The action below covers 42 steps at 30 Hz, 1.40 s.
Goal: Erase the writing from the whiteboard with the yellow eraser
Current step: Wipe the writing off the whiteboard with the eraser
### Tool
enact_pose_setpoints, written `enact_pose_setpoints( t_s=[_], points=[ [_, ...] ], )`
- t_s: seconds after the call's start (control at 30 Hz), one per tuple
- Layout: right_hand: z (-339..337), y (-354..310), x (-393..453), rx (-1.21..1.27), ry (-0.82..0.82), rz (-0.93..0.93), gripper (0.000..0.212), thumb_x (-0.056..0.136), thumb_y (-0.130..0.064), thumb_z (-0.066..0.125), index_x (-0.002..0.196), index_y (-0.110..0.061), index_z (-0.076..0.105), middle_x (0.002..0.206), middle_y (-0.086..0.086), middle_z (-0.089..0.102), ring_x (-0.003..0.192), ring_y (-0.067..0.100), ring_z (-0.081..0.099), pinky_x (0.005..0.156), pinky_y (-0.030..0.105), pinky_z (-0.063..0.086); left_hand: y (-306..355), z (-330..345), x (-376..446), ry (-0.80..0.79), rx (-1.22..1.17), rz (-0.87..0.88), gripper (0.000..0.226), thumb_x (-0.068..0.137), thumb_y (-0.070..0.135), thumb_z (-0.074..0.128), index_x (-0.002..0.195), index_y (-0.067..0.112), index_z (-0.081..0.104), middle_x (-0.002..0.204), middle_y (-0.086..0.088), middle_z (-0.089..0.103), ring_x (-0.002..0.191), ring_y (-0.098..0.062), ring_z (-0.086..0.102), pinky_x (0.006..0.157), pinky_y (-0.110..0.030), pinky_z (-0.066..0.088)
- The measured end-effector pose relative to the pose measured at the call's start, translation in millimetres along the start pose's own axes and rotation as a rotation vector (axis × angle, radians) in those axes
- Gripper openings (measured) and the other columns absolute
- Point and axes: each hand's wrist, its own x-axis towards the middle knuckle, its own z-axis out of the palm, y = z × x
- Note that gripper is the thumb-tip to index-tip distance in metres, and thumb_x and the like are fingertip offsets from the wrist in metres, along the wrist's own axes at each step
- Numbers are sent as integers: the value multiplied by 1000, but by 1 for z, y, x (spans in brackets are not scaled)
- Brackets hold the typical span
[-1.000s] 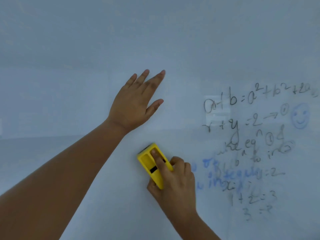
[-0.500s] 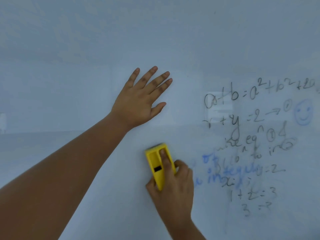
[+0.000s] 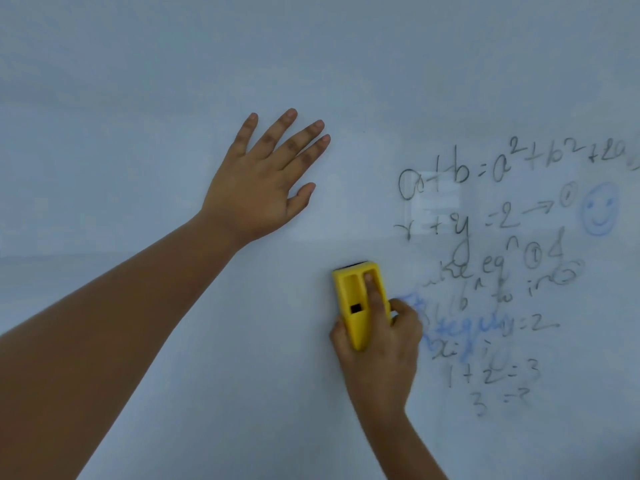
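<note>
The whiteboard [image 3: 138, 98] fills the whole view. My right hand [image 3: 381, 355] grips the yellow eraser [image 3: 351, 299] and presses it flat on the board, forefinger lying in its top groove. The eraser stands upright at the left edge of the writing [image 3: 495, 258], a block of black and blue equations, partly smeared, with a blue smiley face [image 3: 599, 209] at the right. My left hand [image 3: 259, 188] rests flat on the board with fingers spread, up and left of the eraser, holding nothing.
Left of the eraser and above the writing the board surface is bare. The writing runs off the right edge of the view.
My right hand has slid the eraser to the right and turned it upright, onto the blue words at the writing's left edge; some of them are wiped away. My left hand's fingers have spread.
</note>
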Motion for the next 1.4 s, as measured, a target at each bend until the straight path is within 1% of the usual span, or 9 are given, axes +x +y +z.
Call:
enact_pose_setpoints(
  t_s=[0.1,0.2,0.33,0.5,0.7,0.9,1.13,1.3,1.4],
  points=[
    [1,5,-38,-2,-105,-91,68,63,-47,58,129,-39,42,100,6,47,78,25,43,59,36,49,-1,0,0,12,4,-4,55,98,40,25,149,20,22,156,0,24,144,-25,17,115,-51,9],
    [-11,45,-48,-59,-137,-167,75,53,-38,73,124,-35,48,92,14,58,68,34,52,56,38,51,0,2,0,25,-2,-5,55,98,39,26,149,20,22,156,0,24,144,-25,17,116,-52,9],
    [-30,80,-11,-55,-52,25,86,55,-23,84,129,-34,42,99,20,53,83,38,51,58,43,52,1,3,-1,44,-1,-7,54,98,37,27,149,20,23,155,-1,26,144,-25,18,115,-52,10],
    [-19,62,22,67,45,88,72,70,-42,61,135,-42,31,107,9,43,92,17,39,60,30,40,3,4,-2,52,1,-23,53,98,36,27,149,20,24,155,0,26,143,-25,19,115,-52,10],
    [-24,68,-22,-19,-120,-79,74,58,-37,70,128,-36,44,99,12,51,81,30,49,59,37,51,10,4,-2,68,-10,-81,51,98,30,27,148,21,26,154,-1,28,143,-26,21,115,-53,11],
    [-30,74,27,15,23,134,79,69,-32,73,136,-41,32,108,14,46,92,28,47,60,38,49,16,5,-3,94,-22,-128,49,98,25,27,147,21,29,153,-1,31,142,-25,23,114,-53,14],
    [-25,49,26,4,-73,-57,68,68,-46,57,132,-39,39,101,9,49,81,22,43,57,32,46,23,8,-3,107,11,-180,50,98,24,26,147,22,29,153,0,31,142,-25,24,114,-52,13],
    [-34,43,95,58,78,69,72,70,-37,68,134,-41,37,105,13,47,92,29,46,65,44,52,23,9,-5,109,19,-198,51,97,23,27,147,23,29,153,1,31,142,-24,23,115,-51,11],
    [-29,16,117,58,79,-26,69,70,-38,66,134,-37,40,103,14,48,89,30,46,67,41,48,25,8,-4,102,28,-211,51,96,24,27,147,23,29,153,0,31,142,-24,23,114,-52,12]
  ],
)
